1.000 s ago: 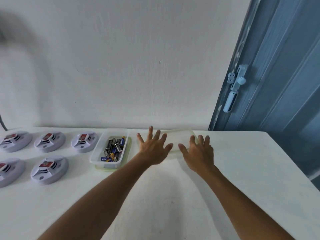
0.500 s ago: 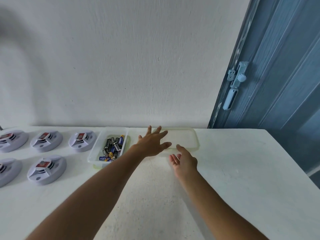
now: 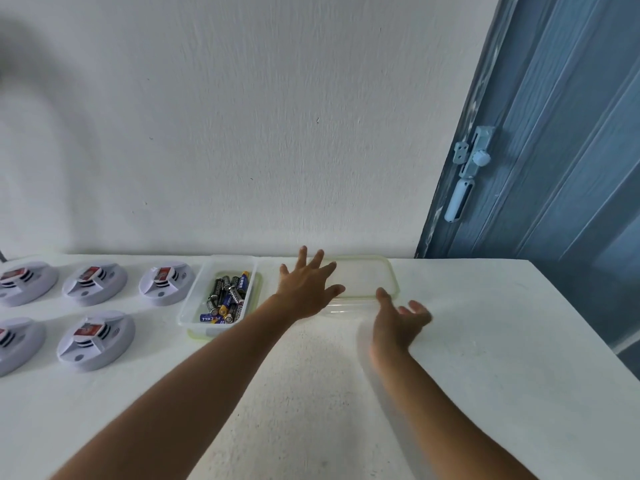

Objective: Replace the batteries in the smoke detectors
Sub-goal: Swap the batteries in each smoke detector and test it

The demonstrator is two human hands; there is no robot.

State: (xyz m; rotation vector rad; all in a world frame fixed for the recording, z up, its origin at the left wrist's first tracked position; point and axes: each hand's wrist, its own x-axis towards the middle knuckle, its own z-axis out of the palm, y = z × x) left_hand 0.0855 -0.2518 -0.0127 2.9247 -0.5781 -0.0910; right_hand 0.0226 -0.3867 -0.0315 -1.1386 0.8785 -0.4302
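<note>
Several white round smoke detectors (image 3: 93, 341) lie on the left of the white table, each with a red-labelled part showing. A clear plastic box (image 3: 188, 306) to their right holds several batteries (image 3: 227, 299). Beside it lies a clear empty tray (image 3: 367, 278) with a pale green rim. My left hand (image 3: 306, 289) lies flat with spread fingers on the tray's left end. My right hand (image 3: 398, 322) hovers blurred at the tray's near right corner, fingers loose and holding nothing.
The white table (image 3: 485, 358) stands against a white wall. A blue door (image 3: 561, 140) with a pale latch (image 3: 467, 171) is at the right, past the table's right edge.
My right hand has come off the tray and drawn back to its near right corner. My left hand stays on the tray's left end.
</note>
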